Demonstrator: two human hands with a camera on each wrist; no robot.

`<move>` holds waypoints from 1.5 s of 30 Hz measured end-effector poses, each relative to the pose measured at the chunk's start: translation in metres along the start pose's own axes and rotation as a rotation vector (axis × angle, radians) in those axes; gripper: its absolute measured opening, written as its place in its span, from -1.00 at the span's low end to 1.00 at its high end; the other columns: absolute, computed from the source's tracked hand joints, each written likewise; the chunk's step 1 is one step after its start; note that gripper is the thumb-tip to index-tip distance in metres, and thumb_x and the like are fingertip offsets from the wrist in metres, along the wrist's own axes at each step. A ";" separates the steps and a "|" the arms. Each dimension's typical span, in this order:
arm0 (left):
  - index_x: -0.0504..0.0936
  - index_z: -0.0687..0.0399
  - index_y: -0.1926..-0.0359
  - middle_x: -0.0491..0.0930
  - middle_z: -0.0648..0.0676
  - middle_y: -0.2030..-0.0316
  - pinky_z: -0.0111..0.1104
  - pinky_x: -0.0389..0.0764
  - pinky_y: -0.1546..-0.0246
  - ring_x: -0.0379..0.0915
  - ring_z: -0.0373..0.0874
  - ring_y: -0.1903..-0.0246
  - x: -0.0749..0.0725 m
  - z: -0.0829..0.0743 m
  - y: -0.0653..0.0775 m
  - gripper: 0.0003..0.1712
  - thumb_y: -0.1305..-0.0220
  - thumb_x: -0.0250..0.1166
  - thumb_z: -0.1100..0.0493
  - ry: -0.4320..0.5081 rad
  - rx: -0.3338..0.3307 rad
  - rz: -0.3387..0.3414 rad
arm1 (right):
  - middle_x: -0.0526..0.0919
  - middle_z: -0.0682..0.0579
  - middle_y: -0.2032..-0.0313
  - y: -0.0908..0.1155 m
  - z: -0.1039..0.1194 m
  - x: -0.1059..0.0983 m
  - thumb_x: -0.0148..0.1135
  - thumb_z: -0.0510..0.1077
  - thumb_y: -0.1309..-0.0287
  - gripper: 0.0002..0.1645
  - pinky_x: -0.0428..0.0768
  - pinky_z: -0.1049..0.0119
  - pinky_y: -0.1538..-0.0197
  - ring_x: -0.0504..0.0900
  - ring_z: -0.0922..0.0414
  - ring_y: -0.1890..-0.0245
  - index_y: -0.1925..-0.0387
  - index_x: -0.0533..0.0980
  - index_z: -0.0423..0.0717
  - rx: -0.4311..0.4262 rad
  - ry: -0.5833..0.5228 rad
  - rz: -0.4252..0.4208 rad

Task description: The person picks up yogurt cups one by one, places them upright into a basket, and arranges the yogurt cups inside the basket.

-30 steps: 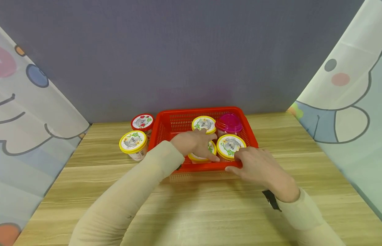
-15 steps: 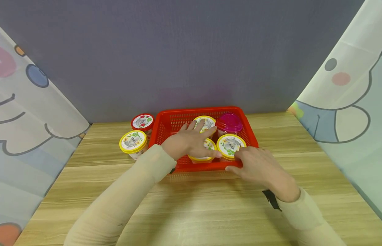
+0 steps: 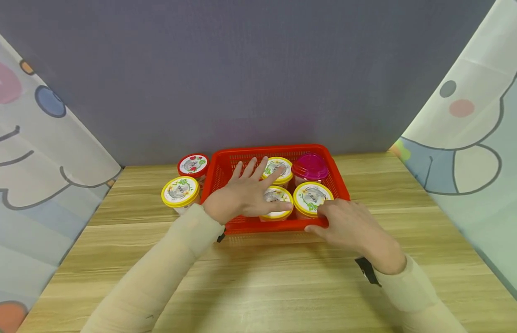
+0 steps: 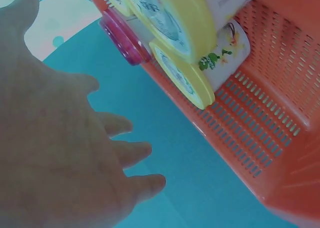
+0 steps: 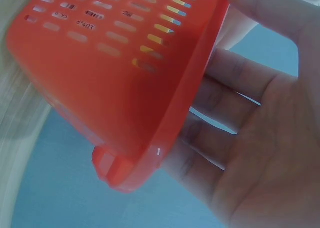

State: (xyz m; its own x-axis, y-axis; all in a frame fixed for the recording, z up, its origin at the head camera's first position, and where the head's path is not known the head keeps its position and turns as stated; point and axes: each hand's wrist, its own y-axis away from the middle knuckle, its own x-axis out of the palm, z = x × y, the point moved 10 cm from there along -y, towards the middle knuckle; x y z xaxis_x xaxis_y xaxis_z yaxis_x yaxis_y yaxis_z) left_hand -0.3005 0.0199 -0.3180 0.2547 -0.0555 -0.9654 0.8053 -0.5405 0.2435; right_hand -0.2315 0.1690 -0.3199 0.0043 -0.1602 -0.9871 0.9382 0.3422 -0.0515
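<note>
A red plastic basket (image 3: pixel 258 225) holds several lidded tubs. With fingers spread, my left hand (image 3: pixel 244 193) hovers over its middle and left part, holding nothing. Beneath its thumb shows the front yellow-lidded tub (image 3: pixel 282 195), and just beyond the fingertips is the back yellow-lidded tub (image 3: pixel 280 164). Another yellow-lidded tub (image 3: pixel 312 196) and a magenta-lidded tub (image 3: pixel 310 165) fill the basket's right side. My right hand (image 3: pixel 351 224) grips the rim at the front right corner, fingers over the inside. The right wrist view shows those fingers behind the red rim (image 5: pixel 187 82).
Outside the basket, to its left, a yellow-lidded tub (image 3: pixel 180 191) stands in front of a red-lidded tub (image 3: pixel 193 164). The wooden table (image 3: pixel 283 286) meets a grey panel (image 3: pixel 258 83) close behind the basket. Printed cartoon sheets flank both sides.
My left hand has come off the front yellow-lidded tub and drifted left, its fingers spreading out. My right hand has stayed on the basket rim.
</note>
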 end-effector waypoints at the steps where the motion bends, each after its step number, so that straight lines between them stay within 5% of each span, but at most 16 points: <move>1: -0.34 -0.45 -0.61 -0.52 0.09 -0.60 0.13 -0.44 -0.47 -0.57 0.18 -0.57 0.000 0.002 0.001 0.13 -0.20 -0.17 -0.71 -0.001 0.000 -0.003 | 0.44 0.21 0.58 0.000 0.000 0.000 0.44 0.22 -0.11 -0.57 0.38 0.18 0.46 0.40 0.16 0.55 0.55 0.46 0.09 0.000 0.000 -0.001; 11: -0.28 -0.39 -0.62 -0.46 0.10 -0.61 0.11 -0.44 -0.48 -0.54 0.18 -0.58 -0.002 0.024 0.011 0.13 -0.21 -0.13 -0.69 0.019 -0.021 -0.056 | 0.43 0.20 0.57 0.001 -0.001 0.000 0.42 0.24 -0.13 -0.56 0.35 0.17 0.43 0.41 0.15 0.52 0.55 0.45 0.11 0.018 0.003 0.018; 35: -0.18 -0.19 -0.64 -0.30 0.30 -0.60 0.20 -0.36 -0.46 -0.37 0.38 -0.54 -0.001 0.108 0.043 0.02 -0.39 -0.09 -0.52 -0.037 -0.111 -0.160 | 0.44 0.19 0.55 0.002 -0.002 0.006 0.43 0.26 -0.12 -0.57 0.36 0.18 0.41 0.41 0.15 0.49 0.50 0.48 0.09 0.040 -0.009 0.058; 45: -0.15 -0.13 -0.64 -0.29 0.32 -0.59 0.23 -0.35 -0.45 -0.36 0.40 -0.53 0.000 0.141 0.052 -0.01 -0.43 -0.11 -0.49 0.015 -0.159 -0.168 | 0.39 0.18 0.59 0.003 -0.002 0.002 0.42 0.26 -0.12 -0.55 0.30 0.18 0.44 0.38 0.15 0.53 0.55 0.43 0.11 0.031 -0.010 0.024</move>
State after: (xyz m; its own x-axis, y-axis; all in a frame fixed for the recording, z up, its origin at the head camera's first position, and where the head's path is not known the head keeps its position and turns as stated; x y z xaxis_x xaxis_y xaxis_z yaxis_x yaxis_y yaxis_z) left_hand -0.3340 -0.1265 -0.3187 0.1170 0.0369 -0.9924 0.9110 -0.4019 0.0924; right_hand -0.2298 0.1719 -0.3225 0.0305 -0.1619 -0.9863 0.9481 0.3173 -0.0227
